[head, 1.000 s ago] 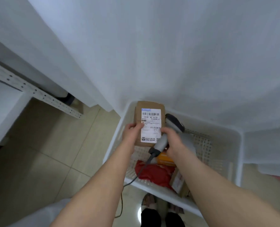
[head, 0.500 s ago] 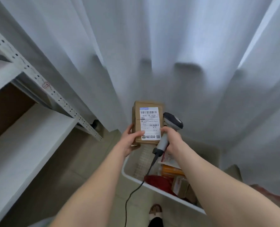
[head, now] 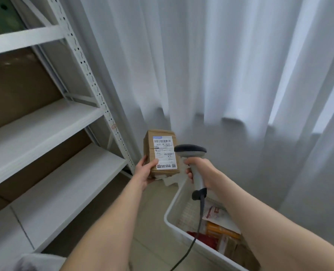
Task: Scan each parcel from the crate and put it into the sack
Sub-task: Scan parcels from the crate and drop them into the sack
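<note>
My left hand [head: 145, 170] grips a small brown cardboard parcel [head: 160, 152] by its lower left corner, white barcode label facing me. Just right of it, my right hand [head: 204, 173] grips the handle of a grey barcode scanner [head: 191, 151], its head level with the label's right edge. The scanner's cable hangs down over the white plastic crate [head: 172, 222] at lower right. Inside the crate lie several parcels: a red bag [head: 207, 240], an orange box [head: 220, 230] and brown boxes. No sack is clearly in view.
White metal shelving [head: 51, 124] fills the left side, with brown cardboard behind its boards. White curtains [head: 220, 75] hang straight ahead and to the right. Tiled floor [head: 152, 241] shows between the shelving and the crate. Something pale and blurred sits at the bottom left corner.
The view has tilted up and swung left, bringing the shelving into sight. Both hands have lifted the parcel and scanner above the crate, and the two now sit slightly further apart.
</note>
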Demonstrator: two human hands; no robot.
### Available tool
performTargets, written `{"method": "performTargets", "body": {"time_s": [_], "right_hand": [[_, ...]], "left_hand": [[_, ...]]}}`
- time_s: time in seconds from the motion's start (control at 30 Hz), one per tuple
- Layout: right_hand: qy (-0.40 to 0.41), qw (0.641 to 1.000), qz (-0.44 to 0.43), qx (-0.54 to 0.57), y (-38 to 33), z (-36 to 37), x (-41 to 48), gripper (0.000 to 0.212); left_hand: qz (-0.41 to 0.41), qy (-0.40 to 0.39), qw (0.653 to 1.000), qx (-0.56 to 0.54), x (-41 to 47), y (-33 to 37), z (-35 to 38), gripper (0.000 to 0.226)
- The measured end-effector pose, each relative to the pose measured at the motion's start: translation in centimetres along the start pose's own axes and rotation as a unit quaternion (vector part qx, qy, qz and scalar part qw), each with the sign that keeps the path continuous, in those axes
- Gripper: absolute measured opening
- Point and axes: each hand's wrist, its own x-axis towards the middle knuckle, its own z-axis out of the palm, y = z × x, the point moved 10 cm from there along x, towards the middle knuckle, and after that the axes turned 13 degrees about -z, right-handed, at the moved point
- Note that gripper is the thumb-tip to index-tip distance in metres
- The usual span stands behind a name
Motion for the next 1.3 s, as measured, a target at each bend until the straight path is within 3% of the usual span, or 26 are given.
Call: {"method": "performTargets", "body": {"time_s": [0.6, 0.77, 0.87, 1.03, 1.17, 1.3], "right_hand": [[-0.009, 0.997, -0.024, -0.076, -1.2, 11.4, -3.4, 0.008], [0.027, 0.999, -0.038, -0.011, -0.1, 13.2, -2.7, 0.021], [0.062, 0.997, -0.040, 0.038, 1.5, 14.0, -2.3, 0.025], [0.123, 0.991, -0.040, 0.038, 5.3, 15.7, -2.3, 0.037], [0.109, 0.992, -0.044, 0.037, 7.8, 18.8, -3.2, 0.047], [0.084, 0.995, -0.040, 0.018, 10.8, 21.7, -5.3, 0.045]], "left_hand": [[0.019, -0.002, 1.000, -0.025, -2.0, 3.5, -11.5, 0.047], [-0.011, 0.008, 1.000, -0.016, -1.7, 3.1, -14.4, 0.041], [-0.064, -0.016, 0.998, -0.010, -1.3, 1.9, -15.7, 0.035], [-0.118, -0.096, 0.988, -0.025, -1.3, -1.0, -17.1, 0.049], [-0.151, -0.156, 0.975, -0.040, -2.9, -3.4, -18.8, 0.051], [-0.121, -0.119, 0.985, 0.037, -5.6, -4.9, -23.2, 0.033]]}}
